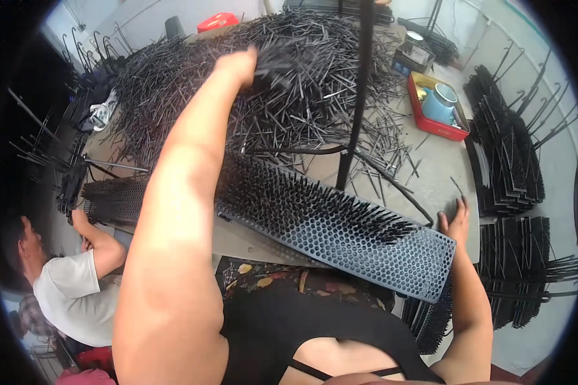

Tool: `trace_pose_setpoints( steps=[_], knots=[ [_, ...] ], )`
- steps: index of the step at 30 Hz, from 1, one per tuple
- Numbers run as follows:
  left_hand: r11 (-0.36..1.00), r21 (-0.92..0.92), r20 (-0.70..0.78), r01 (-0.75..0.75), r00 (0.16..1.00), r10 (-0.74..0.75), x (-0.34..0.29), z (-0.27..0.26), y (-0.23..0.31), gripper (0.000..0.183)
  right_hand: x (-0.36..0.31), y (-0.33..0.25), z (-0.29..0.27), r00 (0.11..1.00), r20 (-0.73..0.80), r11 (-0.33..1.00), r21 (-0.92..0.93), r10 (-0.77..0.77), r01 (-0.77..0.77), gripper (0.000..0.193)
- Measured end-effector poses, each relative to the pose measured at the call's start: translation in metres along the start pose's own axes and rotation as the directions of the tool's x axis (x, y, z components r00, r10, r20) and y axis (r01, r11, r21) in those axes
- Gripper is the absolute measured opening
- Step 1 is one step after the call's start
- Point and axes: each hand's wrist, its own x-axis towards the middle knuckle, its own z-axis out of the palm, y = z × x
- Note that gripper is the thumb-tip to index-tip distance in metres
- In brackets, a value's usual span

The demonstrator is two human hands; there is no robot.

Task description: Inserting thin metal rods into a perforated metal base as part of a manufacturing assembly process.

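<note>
My left hand reaches far over a large heap of thin black strips. Its fingers close around a bunch of strips, smeared by motion. Nearer to me lies a long grey perforated board, tilted down toward the right. Many of its holes, mostly along the far side and the left, hold upright black strips, while the near right part shows bare holes. Beside the board's right end is my right hand, open with fingers stretched out, its wrist close to the corner. One loose strip lies just past its fingertips.
A black metal rod frame rises behind the board. At the right sit a red tray with a blue container and stacks of bristled boards. At left, a person in a light shirt works beside another board.
</note>
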Motion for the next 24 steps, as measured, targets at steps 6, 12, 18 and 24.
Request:
trace_pose_setpoints(
  steps=[6,12,18,24],
  knots=[
    [0.938,0.334,-0.144,-0.092,0.979,0.147,0.004,-0.034,-0.030,0.024,0.001,-0.001,0.004,1.000,-0.003,0.999,0.042,-0.028,0.028,0.067],
    [0.969,0.245,-0.058,-0.038,0.997,0.054,0.006,-0.050,-0.035,0.083,0.003,-0.008,-0.006,1.000,0.020,0.999,0.044,0.008,-0.009,0.070],
    [0.991,0.081,-0.087,0.107,0.991,-0.100,0.002,-0.044,-0.043,0.083,0.003,-0.005,-0.005,0.999,0.018,0.999,0.023,0.034,-0.034,0.069],
    [0.992,0.063,0.041,0.106,0.993,-0.109,-0.006,-0.030,-0.047,0.032,0.004,-0.007,-0.005,0.999,0.051,1.000,0.010,0.012,-0.013,0.054]
  ],
)
